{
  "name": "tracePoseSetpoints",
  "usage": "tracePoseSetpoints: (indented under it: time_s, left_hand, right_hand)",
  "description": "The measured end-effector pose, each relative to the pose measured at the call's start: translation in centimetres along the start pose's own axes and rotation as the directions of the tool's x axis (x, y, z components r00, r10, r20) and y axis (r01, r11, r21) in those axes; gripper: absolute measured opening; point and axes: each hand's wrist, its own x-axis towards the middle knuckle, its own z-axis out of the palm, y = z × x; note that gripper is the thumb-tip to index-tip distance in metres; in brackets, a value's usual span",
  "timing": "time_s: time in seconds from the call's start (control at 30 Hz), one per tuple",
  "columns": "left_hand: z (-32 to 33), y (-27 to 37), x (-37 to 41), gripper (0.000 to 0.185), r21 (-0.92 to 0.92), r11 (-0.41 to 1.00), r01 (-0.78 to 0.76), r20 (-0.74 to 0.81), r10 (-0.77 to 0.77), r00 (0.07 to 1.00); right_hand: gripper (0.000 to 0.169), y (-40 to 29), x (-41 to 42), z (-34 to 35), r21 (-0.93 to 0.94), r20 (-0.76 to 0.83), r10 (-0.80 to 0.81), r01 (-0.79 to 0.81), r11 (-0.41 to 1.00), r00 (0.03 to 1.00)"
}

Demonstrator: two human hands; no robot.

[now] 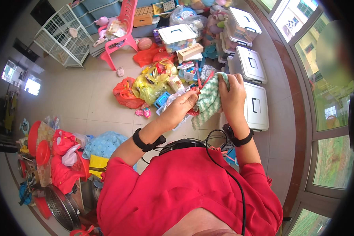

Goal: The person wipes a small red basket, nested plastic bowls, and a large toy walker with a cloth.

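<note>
A green-and-white checked piece of knitted cloth (209, 98) hangs between my hands. My right hand (234, 93) pinches its upper right edge, thumb on the near side. On the other side my left hand (184, 103) grips the cloth's left edge, where red cord or yarn (205, 80) shows. Whether the red strands are attached to the cloth, I cannot tell. Below my left hand, a clear plastic bin (181, 122) with pale contents is partly covered by my forearm and the cloth.
Lidded storage boxes (255, 103) line the right side, below the windows. Ahead lie a yellow plastic bag (150, 85), a red bag (126, 93) and small pink shoes (143, 112). A pink chair (121, 38) stands farther off. Piled goods (67, 159) sit at left. Black cables (224, 165) cross my front.
</note>
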Motion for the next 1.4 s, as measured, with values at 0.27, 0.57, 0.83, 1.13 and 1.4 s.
tracePoseSetpoints:
  time_s: [0.27,0.57,0.83,1.13,1.4]
  left_hand:
    - [-0.7,0.0,0.3,0.042,-0.154,0.988,0.010,0.003,-0.010,1.000]
    - [-1.1,1.4,0.3,0.036,-0.365,0.927,-0.083,-0.094,0.052,0.994]
    - [-0.8,1.6,-0.3,0.029,0.459,0.883,-0.097,0.022,0.098,0.995]
    - [0.8,3.8,-1.7,0.020,0.445,0.891,-0.095,0.040,0.086,0.996]
    - [-1.1,4.3,-2.8,0.021,0.512,0.842,-0.171,0.062,0.162,0.985]
  right_hand:
    - [0.021,-1.6,-1.4,-0.4,0.276,0.262,-0.203,0.129,0.953,0.944]
    - [0.033,-2.7,-4.1,-0.4,0.263,0.341,-0.409,0.331,0.906,0.847]
    - [0.026,-2.2,-1.8,-2.4,0.144,0.042,-0.170,0.163,0.976,0.984]
    - [0.025,-3.0,-1.3,-2.0,-0.074,0.269,-0.381,0.413,0.908,0.884]
    - [0.025,-0.2,-1.0,-2.5,0.172,0.254,-0.245,0.205,0.963,0.936]
